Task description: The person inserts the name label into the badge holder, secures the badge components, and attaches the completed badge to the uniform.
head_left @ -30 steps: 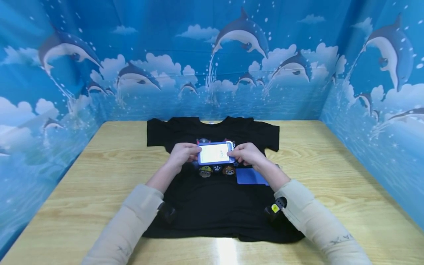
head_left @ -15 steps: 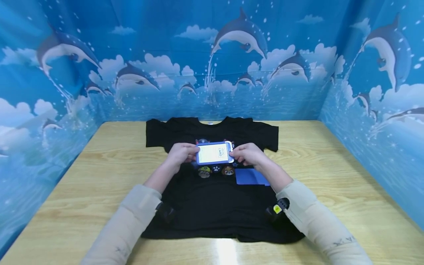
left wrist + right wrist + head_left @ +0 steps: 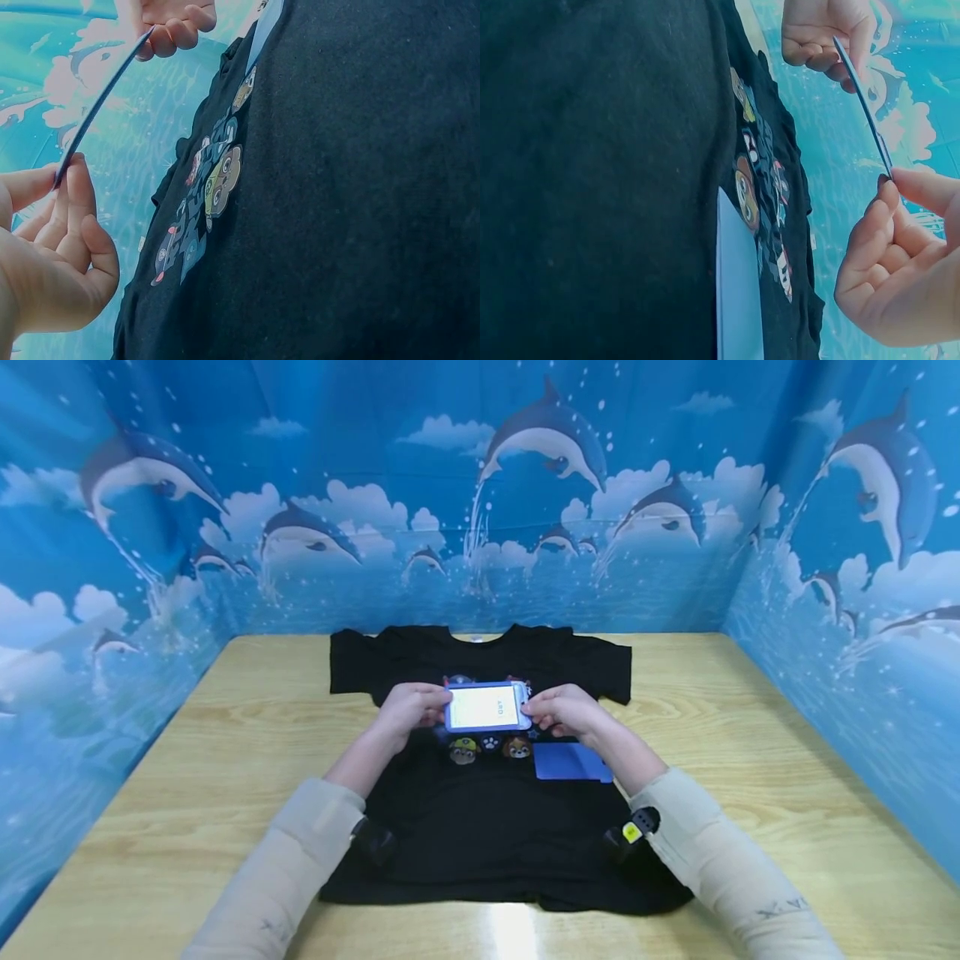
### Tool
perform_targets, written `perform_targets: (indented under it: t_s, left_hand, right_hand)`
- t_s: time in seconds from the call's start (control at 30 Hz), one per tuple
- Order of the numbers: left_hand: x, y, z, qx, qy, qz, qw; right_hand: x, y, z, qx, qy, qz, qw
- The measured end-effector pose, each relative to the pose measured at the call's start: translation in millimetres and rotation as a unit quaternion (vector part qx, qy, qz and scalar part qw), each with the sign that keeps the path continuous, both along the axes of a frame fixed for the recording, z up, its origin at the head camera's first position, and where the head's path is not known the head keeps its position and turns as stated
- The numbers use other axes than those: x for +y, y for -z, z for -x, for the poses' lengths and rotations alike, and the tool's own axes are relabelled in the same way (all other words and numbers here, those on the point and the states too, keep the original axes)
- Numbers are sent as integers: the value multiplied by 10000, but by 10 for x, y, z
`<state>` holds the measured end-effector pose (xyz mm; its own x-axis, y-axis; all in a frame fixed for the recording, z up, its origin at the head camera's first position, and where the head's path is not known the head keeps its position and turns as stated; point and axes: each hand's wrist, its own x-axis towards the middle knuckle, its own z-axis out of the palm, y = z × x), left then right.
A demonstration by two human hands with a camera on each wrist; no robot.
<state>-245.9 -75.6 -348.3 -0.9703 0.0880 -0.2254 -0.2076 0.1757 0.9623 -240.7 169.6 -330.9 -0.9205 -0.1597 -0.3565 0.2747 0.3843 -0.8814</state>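
A blue-framed card holder (image 3: 483, 707) with a white printed card behind its front is held level above the black T-shirt (image 3: 487, 835). My left hand (image 3: 411, 706) pinches its left end between thumb and fingers. At the other end, the thumb and fingers of my right hand (image 3: 567, 708) pinch the edge. Seen edge-on in the left wrist view, the card holder (image 3: 101, 101) is thin and slightly bowed. Glare hides most of the print on it. A flat blue piece (image 3: 572, 762) lies on the shirt, below my right hand.
The T-shirt is spread on a wooden table (image 3: 247, 760), its collar away from me, with cartoon dog faces (image 3: 517, 747) on its chest. A blue dolphin-print curtain (image 3: 480, 585) closes off the back and both sides.
Both hands keep their pinch on the card holder. Its tilt has varied a little, so the print showed more clearly half a second ago. My right forearm has shifted slightly to the right.
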Motion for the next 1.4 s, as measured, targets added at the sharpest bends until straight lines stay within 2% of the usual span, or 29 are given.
perform_targets:
  t_s: [0.27,0.63,0.93,1.13,1.4]
  left_hand:
    - [-39,7,16,121,-131,57,9998]
    - [-53,-18,6,23,-147,183,9997]
    - [-55,-22,-4,-10,-150,265,9995]
    - [-49,-22,-6,-14,-149,301,9994]
    - [-60,-30,-28,33,-119,335,9994]
  right_hand:
    - [165,-36,22,188,-43,-120,9997]
    - [577,-4,25,418,-37,-379,9984]
    - [867,40,-12,445,-431,-764,9951]
    - [977,97,-49,491,-705,-1054,9907]
    - [1065,189,-35,696,-838,-1505,9826]
